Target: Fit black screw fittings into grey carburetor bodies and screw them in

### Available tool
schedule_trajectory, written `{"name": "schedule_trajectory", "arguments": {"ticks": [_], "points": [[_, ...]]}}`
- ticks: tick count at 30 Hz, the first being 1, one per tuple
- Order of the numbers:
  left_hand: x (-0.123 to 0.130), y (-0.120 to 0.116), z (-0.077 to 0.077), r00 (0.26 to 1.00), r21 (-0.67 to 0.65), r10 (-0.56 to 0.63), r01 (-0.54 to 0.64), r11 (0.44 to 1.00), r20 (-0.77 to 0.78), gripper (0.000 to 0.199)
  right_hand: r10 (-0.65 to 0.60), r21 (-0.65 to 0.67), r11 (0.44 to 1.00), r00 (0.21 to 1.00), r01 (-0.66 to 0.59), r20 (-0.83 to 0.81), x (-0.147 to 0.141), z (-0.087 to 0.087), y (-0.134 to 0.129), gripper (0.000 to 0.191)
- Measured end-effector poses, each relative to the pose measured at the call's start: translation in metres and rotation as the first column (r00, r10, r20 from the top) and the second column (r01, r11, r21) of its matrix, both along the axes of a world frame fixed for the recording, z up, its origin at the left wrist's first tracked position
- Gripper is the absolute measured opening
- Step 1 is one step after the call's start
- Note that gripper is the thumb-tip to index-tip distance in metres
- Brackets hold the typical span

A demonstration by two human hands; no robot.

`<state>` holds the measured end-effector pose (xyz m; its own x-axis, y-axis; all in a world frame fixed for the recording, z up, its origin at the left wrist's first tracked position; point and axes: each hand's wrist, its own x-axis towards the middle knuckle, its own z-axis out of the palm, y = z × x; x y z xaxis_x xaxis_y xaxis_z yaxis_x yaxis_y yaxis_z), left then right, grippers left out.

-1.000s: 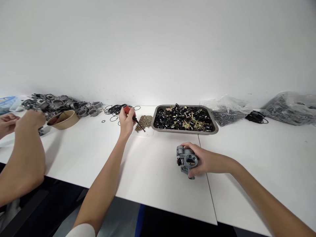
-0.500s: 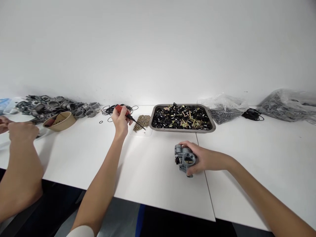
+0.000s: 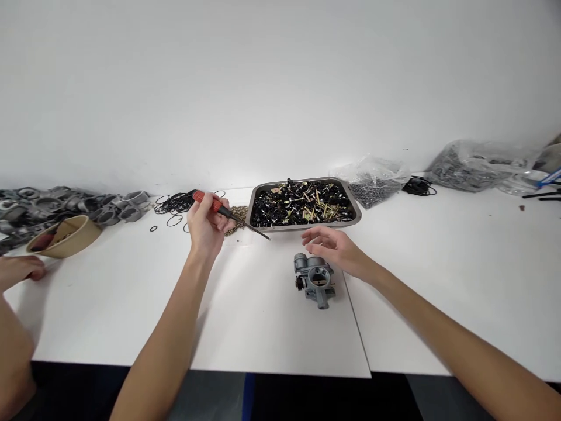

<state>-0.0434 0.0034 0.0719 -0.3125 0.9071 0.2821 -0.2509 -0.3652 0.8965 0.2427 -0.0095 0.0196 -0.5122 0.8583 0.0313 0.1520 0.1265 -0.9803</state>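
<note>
In the head view my left hand [image 3: 207, 227] is closed around the red handle of a screwdriver [image 3: 214, 204]. Its dark shaft slants down to the right, the tip near the tray's front left corner. My right hand [image 3: 329, 248] hovers with its fingers loosely spread and holds nothing. Just below that hand a grey metal carburetor [image 3: 316, 280] rests on the white table, its round bore facing me. Beyond it lies a metal tray [image 3: 302, 227] heaped with black and brass-coloured parts. Small brass pieces [image 3: 238, 217] are piled behind my left hand, partly hidden.
Black rubber rings [image 3: 175, 203] lie at the back left, beside grey metal castings [image 3: 65, 202] and a tan bowl [image 3: 81, 238]. Another person's hand [image 3: 21, 272] is at the left edge. Plastic bags of small parts [image 3: 372, 184] and a black bundle [image 3: 418, 186] stand along the wall.
My right hand has let go of the carburetor and moved up off it toward the tray. My left hand still holds the screwdriver. The other person's hand has moved away from the bowl, and the view has shifted right.
</note>
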Motion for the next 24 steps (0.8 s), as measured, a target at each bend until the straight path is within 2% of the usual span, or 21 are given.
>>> {"name": "schedule_trajectory", "arguments": {"ticks": [5, 9, 14, 24], "points": [[0.032, -0.01, -0.003, 0.991, -0.022, -0.126, 0.127, 0.992, 0.031, 0.028, -0.021, 0.063, 0.998, 0.999, 0.023, -0.039, -0.006, -0.004, -0.003, 0.033], [0.046, -0.018, -0.002, 0.988, -0.012, -0.152, 0.152, 0.988, 0.026, 0.028, 0.003, 0.114, 0.993, 0.995, 0.009, -0.102, -0.01, -0.009, -0.005, 0.03], [0.051, -0.021, -0.001, 0.988, -0.04, -0.15, 0.151, 0.988, 0.034, 0.028, -0.048, 0.131, 0.989, 0.987, 0.069, -0.153, -0.015, -0.013, -0.007, 0.025], [0.052, -0.022, -0.002, 0.987, -0.034, -0.151, 0.152, 0.988, 0.046, 0.029, -0.021, 0.141, 0.989, 0.986, 0.046, -0.168, -0.015, -0.014, -0.005, 0.02]]}}
